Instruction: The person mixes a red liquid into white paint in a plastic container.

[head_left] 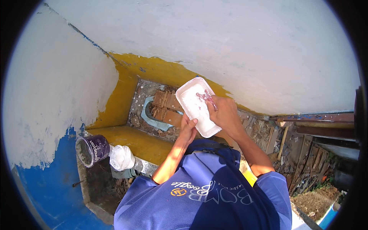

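A shallow white rectangular tray [211, 132], with white paste inside, is held in front of my chest. My left hand [188, 129] grips its near-left side, the thumb over the rim. In my right hand [225, 113] is a reddish tool [205, 96] smeared with white; its exact kind is hard to make out. The fingers are closed round it, and its far end lies over the paste in the tray.
Ahead and right, a wall [260, 61] is white above a yellow band. Below, a light-blue squat toilet [152, 120] is partly covered by brown boards [165, 99]. At left, a dark bucket [96, 149] and a white bag [122, 157] sit on a ledge. Wood scraps [303, 161] litter the right.
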